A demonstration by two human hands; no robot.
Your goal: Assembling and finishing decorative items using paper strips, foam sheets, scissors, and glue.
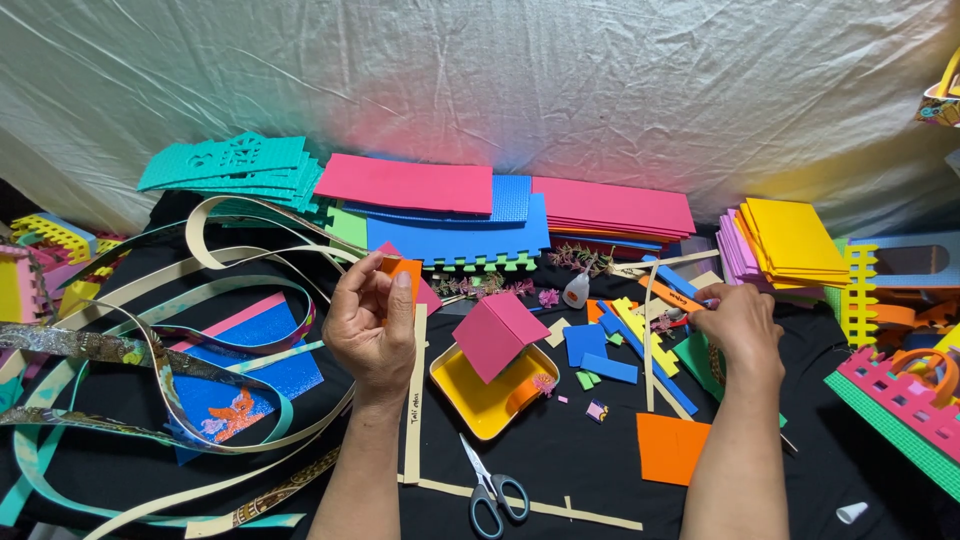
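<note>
My left hand (368,320) is raised over the black cloth and pinches a small orange foam piece (404,272) between thumb and fingers. My right hand (735,322) reaches to the right and closes on an orange craft knife (668,294) lying among foam scraps. Between the hands stands a little pink foam house (496,332) on a yellow tray-like base (478,400). A small glue bottle (576,290) lies just behind it.
Stacks of pink, blue, teal and yellow foam sheets (440,205) line the back. Long cream and patterned strips (200,330) curl at the left. Scissors (490,494) and an orange foam square (668,447) lie near the front. Pink and green foam fences (900,400) sit at right.
</note>
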